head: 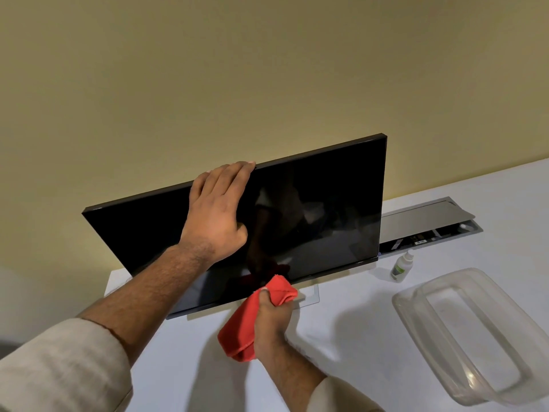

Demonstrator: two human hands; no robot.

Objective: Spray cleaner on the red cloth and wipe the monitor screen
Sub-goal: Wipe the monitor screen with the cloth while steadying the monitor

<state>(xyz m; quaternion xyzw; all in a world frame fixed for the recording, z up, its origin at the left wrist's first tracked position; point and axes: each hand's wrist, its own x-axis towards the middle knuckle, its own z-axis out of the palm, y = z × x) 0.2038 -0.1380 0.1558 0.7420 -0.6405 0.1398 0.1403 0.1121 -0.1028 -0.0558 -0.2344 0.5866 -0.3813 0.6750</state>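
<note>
A white table (371, 337) against a yellow wall (267, 69) carries a dark, switched-off monitor (326, 209), which stands toward the table's back edge and leans back. The person's left hand (218, 209) lies over the monitor's top edge, fingers hooked across the rim and thumb pressed to the glass, gripping the panel. At the table's right edge sits 1 clear plastic container (475, 337), upside down. Behind it, along the back edge, an open cable hatch (430, 227) is set into the tabletop. The red cloth (252, 319) is bunched in the right hand (273, 322), whose fingers clench it tightly, its folded tip touching the screen's lower edge near the stand. A small white spray bottle (401, 267) stands upright between the monitor's lower right corner and the container.
</note>
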